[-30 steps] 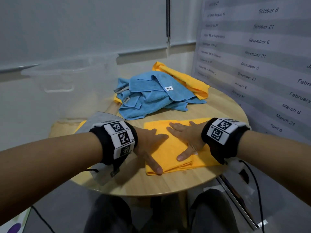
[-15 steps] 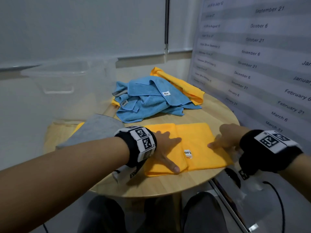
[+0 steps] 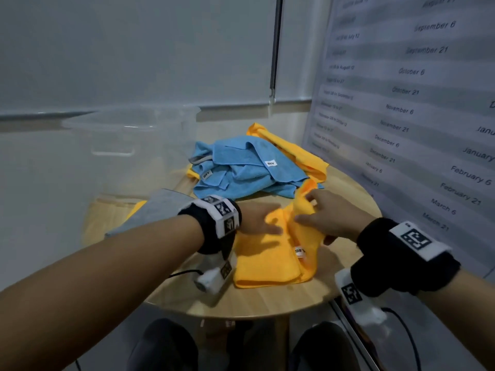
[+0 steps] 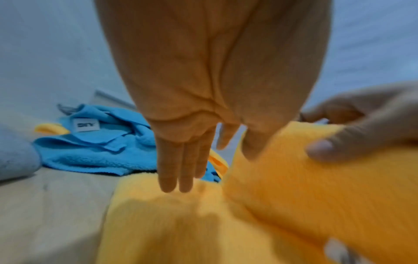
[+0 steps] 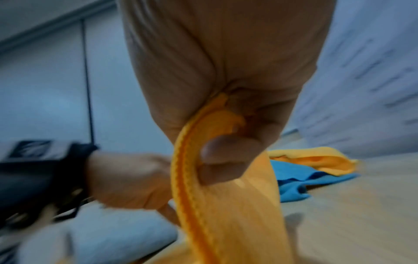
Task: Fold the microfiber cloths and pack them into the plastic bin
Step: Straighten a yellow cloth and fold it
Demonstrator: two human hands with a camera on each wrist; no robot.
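Note:
An orange microfiber cloth (image 3: 267, 261) lies partly folded on the round wooden table (image 3: 262, 301), near its front edge. My left hand (image 3: 257, 218) lies flat on the cloth's left half, fingers straight (image 4: 181, 171). My right hand (image 3: 318, 212) pinches the cloth's right edge (image 5: 203, 160) between thumb and fingers and holds it lifted over toward the left. A clear plastic bin (image 3: 128, 135) stands at the back left of the table. A grey cloth (image 3: 158, 207) lies under my left forearm.
A heap of blue cloths (image 3: 241, 167) lies on another orange cloth (image 3: 300, 153) behind my hands. A wall chart of dates (image 3: 407, 108) stands close on the right. My knees (image 3: 166, 346) show below the table edge.
My right hand went from pressing flat on the cloth to its right edge, took hold of it and lifted it leftward. My left hand has stayed pressing on the left half.

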